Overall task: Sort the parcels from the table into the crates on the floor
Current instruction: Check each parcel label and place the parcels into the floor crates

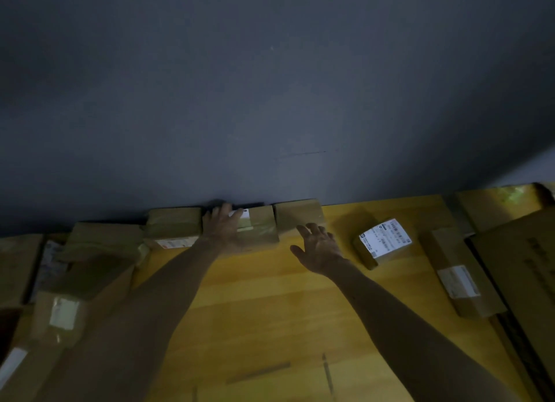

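Several brown cardboard parcels line the far edge of the yellow wooden table (270, 305), against a dark grey wall. My left hand (223, 229) lies on top of a taped parcel with a white label (261, 226), fingers reaching over its far edge. My right hand (318, 247) hovers with spread fingers just in front of the neighbouring plain parcel (298, 214), holding nothing. Whether it touches that parcel cannot be told. No crates appear in this view.
A small box with a big white label (383, 242) and a long flat parcel (459, 274) lie to the right, beside a large carton (522, 269). More parcels (99, 251) are stacked on the left. The room is dim.
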